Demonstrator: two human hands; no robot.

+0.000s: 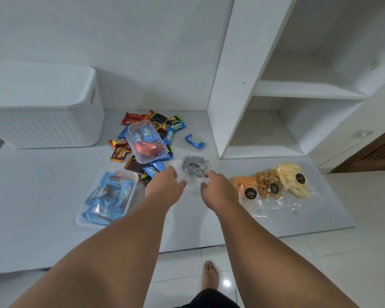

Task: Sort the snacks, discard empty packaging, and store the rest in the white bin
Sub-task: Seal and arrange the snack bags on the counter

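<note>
My left hand (165, 184) and my right hand (216, 185) each pinch an edge of a clear plastic bag (192, 168) with dark contents, held blurred over the white platform (42, 207). Behind it lies a pile of wrapped snacks (172, 130), with a clear tub (146, 142) of blue and orange packs resting on it. A second clear tub (108, 196) full of blue packs sits at my left. The white bin (42, 112) stands at the back left. Three clear bags of orange, nut and pale yellow snacks (271, 183) lie at my right.
A lone blue snack pack (194, 141) lies apart, near the white shelf unit (265, 96) at the back right. The platform's front edge drops to a tiled floor, where my bare foot (210, 275) stands. A wooden door (376, 154) is at the far right.
</note>
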